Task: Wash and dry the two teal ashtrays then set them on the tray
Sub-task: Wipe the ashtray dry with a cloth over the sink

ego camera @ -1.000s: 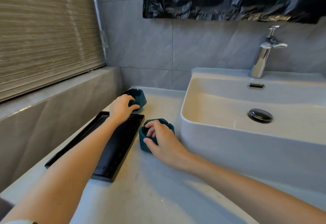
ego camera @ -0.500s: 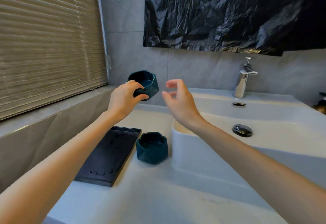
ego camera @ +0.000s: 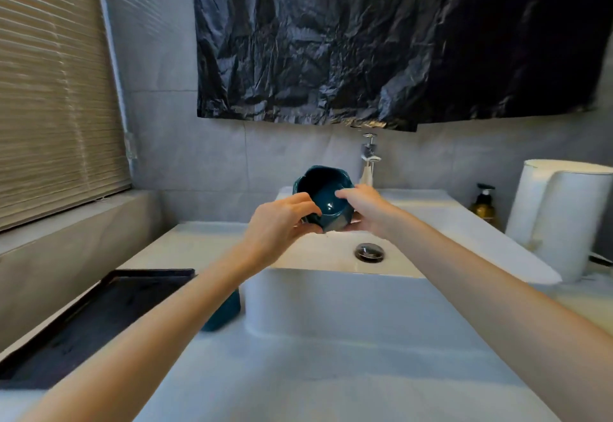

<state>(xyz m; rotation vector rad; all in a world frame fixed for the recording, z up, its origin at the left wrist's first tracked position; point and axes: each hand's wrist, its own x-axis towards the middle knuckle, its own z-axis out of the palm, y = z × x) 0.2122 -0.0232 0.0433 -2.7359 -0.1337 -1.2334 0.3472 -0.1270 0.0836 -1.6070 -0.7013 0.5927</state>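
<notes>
One tray (ego camera: 99, 315) lies on the counter (ego camera: 298, 381) at far left; no ashtray rests on the part in view, which leaves it free as the final drop point. Between tray and sink (ego camera: 331, 298), the second ashtray (ego camera: 222, 313) stands on the counter, mostly hidden behind the left forearm (ego camera: 166, 322), and is likely parked there to await its turn. The left hand (ego camera: 278, 222) curls round the near-left wall of the ashtray (ego camera: 326, 196), which is raised over the basin and tilted with its opening toward the camera. The right hand (ego camera: 365, 206) grips the right wall, fingers over the rim. This two-handed hold places the ashtray near the faucet (ego camera: 370, 156), so runoff would fall toward the drain (ego camera: 369, 251). No water flow is visible. A soap bottle (ego camera: 484, 204) and a white cylinder (ego camera: 560, 215) stand at right, probably for washing and drying.
</notes>
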